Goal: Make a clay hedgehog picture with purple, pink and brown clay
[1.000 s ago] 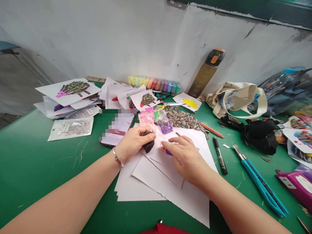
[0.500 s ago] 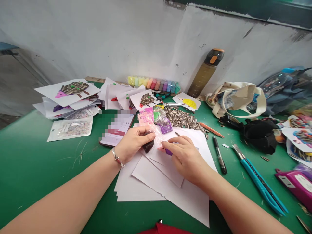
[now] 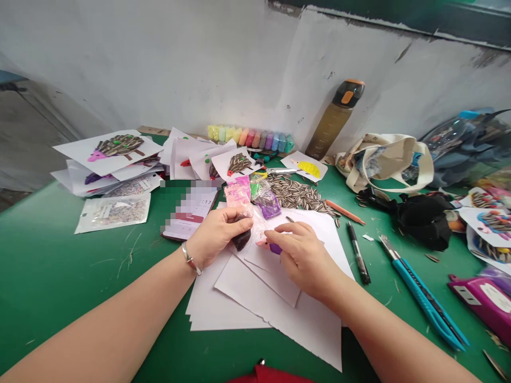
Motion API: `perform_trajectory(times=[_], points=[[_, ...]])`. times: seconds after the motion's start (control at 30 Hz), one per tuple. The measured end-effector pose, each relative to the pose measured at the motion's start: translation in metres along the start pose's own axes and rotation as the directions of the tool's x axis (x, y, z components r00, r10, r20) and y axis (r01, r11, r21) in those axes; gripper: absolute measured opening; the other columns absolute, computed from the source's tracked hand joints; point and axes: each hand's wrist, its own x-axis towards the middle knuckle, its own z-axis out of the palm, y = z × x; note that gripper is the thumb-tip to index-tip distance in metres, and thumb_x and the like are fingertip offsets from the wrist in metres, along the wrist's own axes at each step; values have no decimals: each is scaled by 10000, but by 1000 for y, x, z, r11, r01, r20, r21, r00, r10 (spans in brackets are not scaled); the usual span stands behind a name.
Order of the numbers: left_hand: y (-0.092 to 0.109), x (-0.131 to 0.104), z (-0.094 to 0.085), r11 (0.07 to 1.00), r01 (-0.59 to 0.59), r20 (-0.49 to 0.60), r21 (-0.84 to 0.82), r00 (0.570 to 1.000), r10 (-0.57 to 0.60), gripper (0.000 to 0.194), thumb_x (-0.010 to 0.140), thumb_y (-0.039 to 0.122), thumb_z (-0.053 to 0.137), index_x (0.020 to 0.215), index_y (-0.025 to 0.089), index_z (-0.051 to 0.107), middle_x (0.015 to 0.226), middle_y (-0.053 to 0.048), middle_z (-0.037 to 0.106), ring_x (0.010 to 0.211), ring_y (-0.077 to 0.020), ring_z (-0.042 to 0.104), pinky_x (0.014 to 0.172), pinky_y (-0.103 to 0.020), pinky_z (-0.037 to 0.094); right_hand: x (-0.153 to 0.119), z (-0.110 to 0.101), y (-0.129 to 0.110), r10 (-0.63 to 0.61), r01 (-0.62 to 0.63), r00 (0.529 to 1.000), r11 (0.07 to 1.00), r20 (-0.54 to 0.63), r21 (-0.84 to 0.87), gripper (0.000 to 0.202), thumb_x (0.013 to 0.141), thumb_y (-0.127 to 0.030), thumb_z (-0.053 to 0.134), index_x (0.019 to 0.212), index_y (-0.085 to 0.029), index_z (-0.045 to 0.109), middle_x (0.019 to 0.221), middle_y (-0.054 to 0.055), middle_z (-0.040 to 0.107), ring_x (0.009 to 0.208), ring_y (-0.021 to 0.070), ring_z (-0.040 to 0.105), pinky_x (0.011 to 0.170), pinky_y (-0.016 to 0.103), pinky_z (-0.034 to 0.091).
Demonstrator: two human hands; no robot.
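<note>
My left hand [image 3: 213, 233] is closed, thumb and fingers pinching a packet of black modelling clay [image 3: 242, 240] in clear plastic. Loose clear wrapping [image 3: 259, 222] stretches from the packet toward my right hand [image 3: 305, 255]. That hand has curled fingers with the tips close together; whatever lies between them is hidden. Just under it, a pink clay piece [image 3: 261, 243] and a purple clay piece [image 3: 275, 248] show on the white paper [image 3: 255, 298]. Behind the hands lie a pink clay packet [image 3: 237, 192] and a purple clay packet [image 3: 268, 205].
Striped sunflower seeds [image 3: 301, 194] are heaped behind the paper. A phone [image 3: 191, 210] lies left; a pen [image 3: 359, 252] and blue utility knife [image 3: 423, 292] lie right. Hedgehog pictures [image 3: 115, 146] are stacked far left. A bottle [image 3: 333, 119] leans against the wall.
The view has shifted very slightly. Both hands keep the same pose and place over the paper.
</note>
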Motion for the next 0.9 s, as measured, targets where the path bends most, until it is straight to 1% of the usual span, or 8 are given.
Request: perform_trajectory(times=[0.13, 0.23, 0.3, 0.37, 0.43, 0.53, 0.67, 0.9], points=[[3, -1, 2, 1000, 7, 10, -10, 1000, -6, 236, 726, 323, 751, 671, 153, 596, 579, 39, 506, 537, -96, 449, 489, -224, 380, 1, -1, 0, 0, 0, 1000, 1000, 22, 5, 475, 742, 46, 408, 1084, -192, 637, 1017, 84, 702, 1001, 214, 578, 930, 417, 385], [5, -2, 3, 1000, 11, 6, -16, 1000, -11, 233, 717, 312, 757, 667, 152, 596, 590, 40, 505, 542, -91, 443, 490, -216, 368, 2, -7, 3, 15, -15, 1000, 999, -26, 29, 455, 759, 26, 398, 1097, -180, 622, 1013, 81, 699, 987, 210, 577, 905, 397, 394], [5, -2, 3, 999, 22, 8, -23, 1000, -22, 223, 715, 318, 756, 687, 152, 609, 599, 36, 514, 545, -96, 450, 490, -218, 369, 2, -11, 4, 39, -38, 998, 999, -47, 26, 421, 787, 4, 395, 1094, -177, 619, 933, 69, 697, 930, 205, 578, 874, 383, 395], [4, -2, 2, 999, 28, 11, -21, 1000, -28, 220, 713, 327, 755, 701, 154, 619, 608, 32, 524, 545, -100, 455, 488, -223, 371, 1, -14, 0, 48, -48, 999, 999, -4, -4, 366, 821, -27, 396, 1066, -177, 623, 810, 52, 671, 826, 198, 564, 804, 361, 390], [4, -1, 2, 1000, 27, 9, -16, 1000, -26, 219, 707, 332, 758, 718, 154, 631, 624, 29, 537, 551, -102, 461, 490, -224, 377, -1, -14, -9, 15, -11, 995, 999, 102, -40, 283, 858, -66, 405, 995, -171, 629, 730, 42, 628, 737, 189, 524, 723, 332, 366], [3, -1, 2, 1000, 22, -1, -1, 1000, -22, 236, 705, 351, 761, 734, 149, 642, 638, 23, 552, 564, -105, 471, 499, -226, 388, -4, -12, -24, -65, 86, 971, 993, 230, -82, 176, 895, -123, 437, 839, -174, 595, 762, 46, 603, 731, 178, 482, 691, 314, 332], [2, -1, 2, 1000, 6, -17, 10, 1000, -5, 248, 711, 365, 761, 747, 147, 648, 652, 22, 559, 581, -105, 474, 507, -224, 389, -5, -9, -31, -52, 101, 962, 980, 269, -173, 108, 911, -199, 492, 841, -180, 572, 880, 53, 596, 804, 185, 474, 714, 324, 307], [0, 0, 0, 1000, 15, -2, -15, 1000, -15, 276, 722, 385, 765, 794, 142, 658, 696, 8, 569, 613, -111, 485, 523, -229, 385, -3, -12, -29, -49, 128, 942, 967, 331, -220, 175, 920, -308, 543, 810, -181, 591, 848, 49, 597, 831, 204, 468, 699, 353, 270]])
